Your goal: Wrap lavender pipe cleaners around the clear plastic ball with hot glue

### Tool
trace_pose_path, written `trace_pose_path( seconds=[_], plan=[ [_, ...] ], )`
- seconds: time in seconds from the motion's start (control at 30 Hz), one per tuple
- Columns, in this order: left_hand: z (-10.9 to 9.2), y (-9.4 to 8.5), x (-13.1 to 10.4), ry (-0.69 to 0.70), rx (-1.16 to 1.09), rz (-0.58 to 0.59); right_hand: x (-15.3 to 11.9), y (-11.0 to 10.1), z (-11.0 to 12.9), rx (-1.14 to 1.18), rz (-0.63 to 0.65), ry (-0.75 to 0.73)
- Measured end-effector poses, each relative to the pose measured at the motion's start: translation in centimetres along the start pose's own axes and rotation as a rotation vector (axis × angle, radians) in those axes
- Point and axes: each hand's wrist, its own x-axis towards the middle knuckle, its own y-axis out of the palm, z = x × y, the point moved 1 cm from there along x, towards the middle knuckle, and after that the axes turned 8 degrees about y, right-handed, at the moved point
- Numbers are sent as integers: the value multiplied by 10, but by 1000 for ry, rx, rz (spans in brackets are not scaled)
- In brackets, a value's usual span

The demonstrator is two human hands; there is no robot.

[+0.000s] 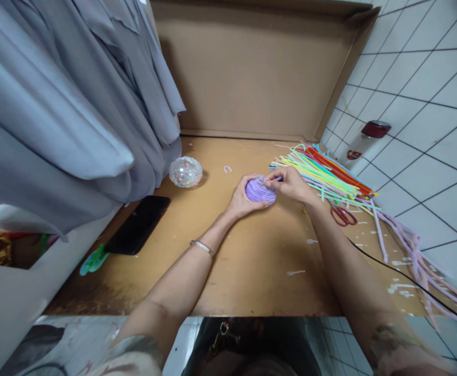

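Note:
A purple ball wound with rows of fuzzy pipe cleaner [259, 193] sits in my left hand [241, 201], whose fingers and thumb wrap around its left side and underside. At the ball's upper right, my right hand [293, 185] is closed in a pinch on a purple pipe cleaner [278, 179], a short piece of which shows by the fingers. The fingertips touch the ball or come very close to it. Left of the hands stands a clear round ball [185, 172] with coloured specks. Behind them lies a small pale curved piece [227, 169].
Multicoloured pipe cleaners [330, 175] lie in a pile at the right, with red-handled scissors [344, 215] in front. A bottle [363, 141] stands by the tiled wall. A black cable [400, 271] crosses the right side. At left are a black phone [138, 224] and a grey curtain [95, 104].

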Motion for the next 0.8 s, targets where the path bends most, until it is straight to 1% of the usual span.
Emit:
trace_pose_path(
  seconds=[0.37,0.67,0.8],
  plan=[
    [7,0,-1,2,36,-4,1,3,-2,-19,24,-56],
    [10,0,-1,29,66,8,0,2,0,-34,48,-56],
    [11,-1,0,28,72,19,1,4,-3,-35,38,-62]
  ],
)
